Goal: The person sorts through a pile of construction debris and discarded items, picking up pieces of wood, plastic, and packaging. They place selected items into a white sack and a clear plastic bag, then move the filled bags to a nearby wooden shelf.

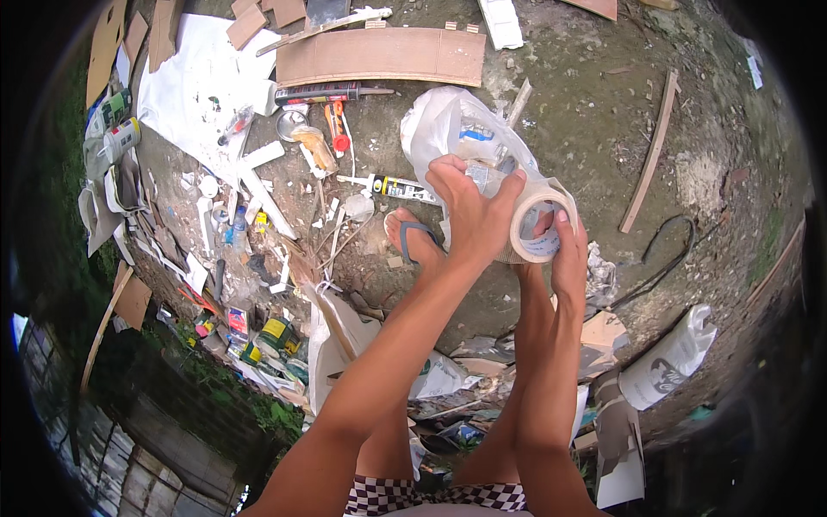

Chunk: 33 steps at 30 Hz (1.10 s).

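Observation:
A roll of pale mesh joint tape (543,223) with a printed cardboard core is in my right hand (568,249), its thumb at the core's edge and a fingertip showing through the hole. My left hand (475,210) is just left of the roll, at a loose stretch of the mesh that runs behind it. Its thumb lies near the roll's upper edge, and its other fingers are curled and partly hidden. Behind both hands a clear plastic bag (446,113) with packaged items lies on the ground. Close to my left hand is a sealant cartridge (397,187) with a white nozzle.
A cardboard strip (381,57), a dark cartridge (316,94) and an orange-handled tool (337,126) lie ahead. White sheeting (187,97) and scattered scraps cover the left. Tins (278,336) stand at lower left. On the right are a wooden strip (650,152), a black cord (659,274) and a white sack (669,362).

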Available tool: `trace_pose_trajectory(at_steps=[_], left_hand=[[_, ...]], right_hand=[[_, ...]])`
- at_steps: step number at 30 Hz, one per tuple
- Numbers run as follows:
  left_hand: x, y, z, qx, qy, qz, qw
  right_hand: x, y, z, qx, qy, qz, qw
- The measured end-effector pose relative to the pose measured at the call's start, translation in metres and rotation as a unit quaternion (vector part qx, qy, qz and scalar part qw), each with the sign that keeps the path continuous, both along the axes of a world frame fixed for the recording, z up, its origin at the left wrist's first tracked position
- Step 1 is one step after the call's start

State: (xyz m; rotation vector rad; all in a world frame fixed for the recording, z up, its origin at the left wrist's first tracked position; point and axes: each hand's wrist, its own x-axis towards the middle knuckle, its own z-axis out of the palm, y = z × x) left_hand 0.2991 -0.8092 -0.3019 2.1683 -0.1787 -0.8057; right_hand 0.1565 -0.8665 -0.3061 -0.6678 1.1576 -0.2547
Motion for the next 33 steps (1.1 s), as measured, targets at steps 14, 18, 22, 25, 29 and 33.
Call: trace_pose_trajectory(at_steps=[14,18,22,25,29,33], left_hand=[[0.081,0.072,0.034,-0.051,0.105,-0.092,0.989],[0.078,0.123,0.054,0.018,0.046,-0.244,0.968],[0.084,0.130,0.053,-0.038,0.142,-0.126,0.981],[0.100,0.123,0.049,-0.073,0.198,-0.083,0.974],[0.100,0.103,0.029,-0.145,0.077,-0.191,0.968],[0.153,0.139,-0.013,0.038,-0.022,-0.044,0.998]], right_hand=[[0.091,0.015,-0.028,0.124,0.164,0.209,0.956],[0.135,0.028,-0.026,0.100,0.222,0.181,0.953],[0.144,0.031,-0.081,0.056,0.253,0.094,0.961],[0.142,0.040,-0.108,-0.036,0.249,0.132,0.959],[0.098,0.034,-0.210,-0.317,0.136,0.384,0.857],[0.142,0.004,-0.117,-0.113,0.074,0.395,0.909]])
